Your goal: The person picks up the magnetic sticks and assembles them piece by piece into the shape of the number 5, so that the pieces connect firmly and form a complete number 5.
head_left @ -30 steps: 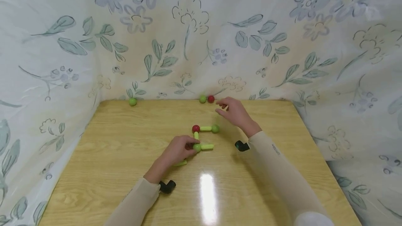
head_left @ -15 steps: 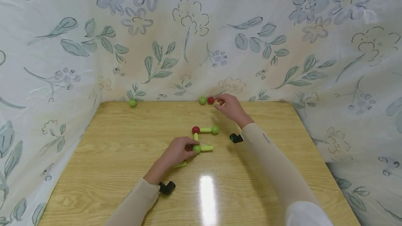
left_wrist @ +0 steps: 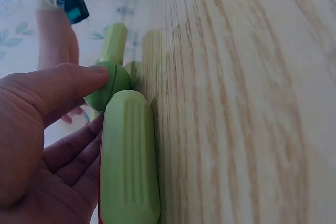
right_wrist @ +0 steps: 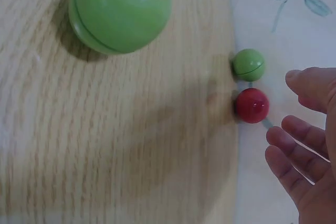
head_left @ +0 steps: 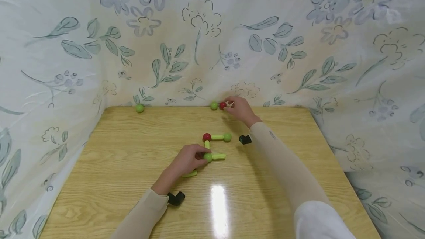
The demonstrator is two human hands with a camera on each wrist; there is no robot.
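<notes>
My left hand [head_left: 190, 159] pinches a green ball [head_left: 208, 157] between thumb and fingers; in the left wrist view the thumb presses on this ball [left_wrist: 116, 85]. One yellow-green rod [head_left: 218, 156] points right from it, and another rod [head_left: 207, 144] leads back to a red ball [head_left: 207, 137]. A third rod [head_left: 217, 137] links that red ball to a green end ball [head_left: 227, 137]. At the table's back edge, my right hand [head_left: 240, 110] is beside a loose red ball [head_left: 222, 105]. The right wrist view shows its parted, bent fingers [right_wrist: 283, 135] short of this red ball [right_wrist: 252, 106].
A loose green ball [head_left: 214, 105] sits just left of the loose red one. Another green ball [head_left: 140, 108] lies at the back left. Part of a further rod [head_left: 190, 173] shows beside my left wrist. Floral cloth [head_left: 199, 47] rises behind the wooden table [head_left: 132, 139].
My right hand has moved left and slightly back, closing in on the loose red ball. The left hand keeps its hold on the green ball, and the joined pieces stay in place.
</notes>
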